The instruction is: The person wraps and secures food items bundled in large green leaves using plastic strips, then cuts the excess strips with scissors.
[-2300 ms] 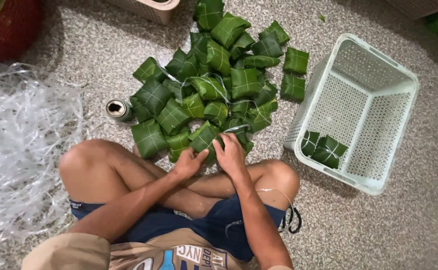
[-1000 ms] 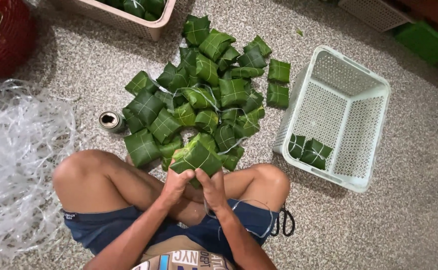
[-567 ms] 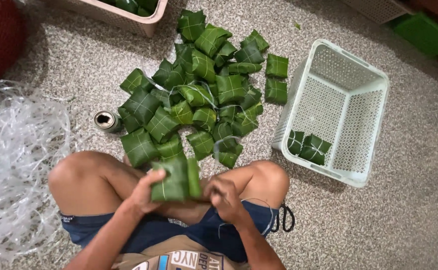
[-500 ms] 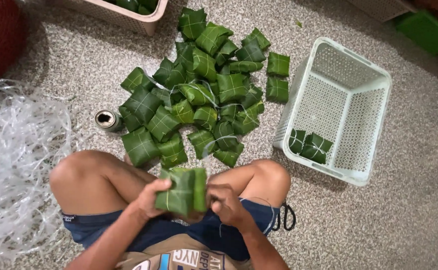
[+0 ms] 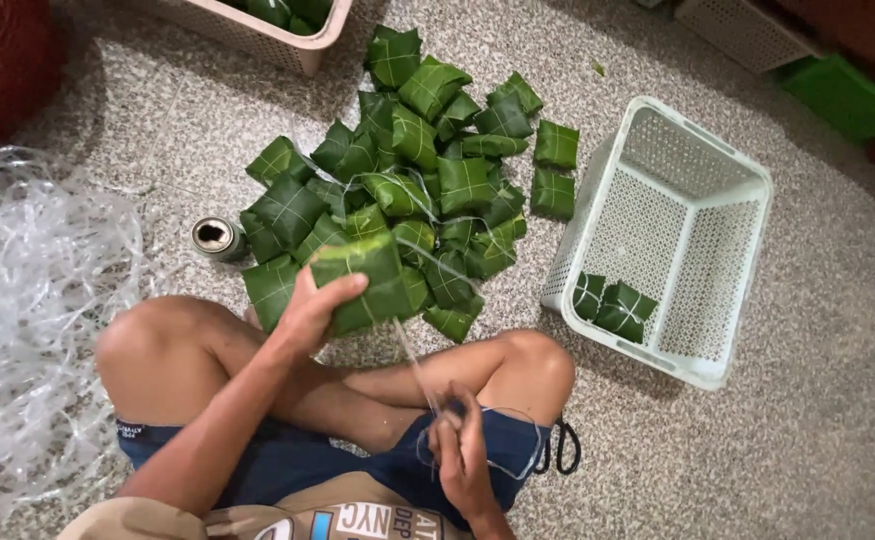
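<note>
My left hand (image 5: 309, 312) grips a square green leaf-wrapped parcel (image 5: 367, 281) lifted above my crossed legs. A thin clear plastic string (image 5: 413, 362) runs from the parcel down to my right hand (image 5: 460, 452), which pinches it near my lap. Just beyond the held parcel lies a pile of several similar leaf parcels (image 5: 417, 170) on the speckled floor.
A white perforated plastic basket (image 5: 719, 252) at the right holds two leaf parcels (image 5: 609, 303). A small metal can (image 5: 217, 238) stands left of the pile. A heap of clear plastic strings (image 5: 32, 300) lies at the left. A beige bin (image 5: 257, 40) and a red container (image 5: 2, 60) sit at the top.
I picked a parcel from the pile's near edge and lifted it with my left hand. My right hand pulled back toward my lap, drawing a string taut from the parcel.
</note>
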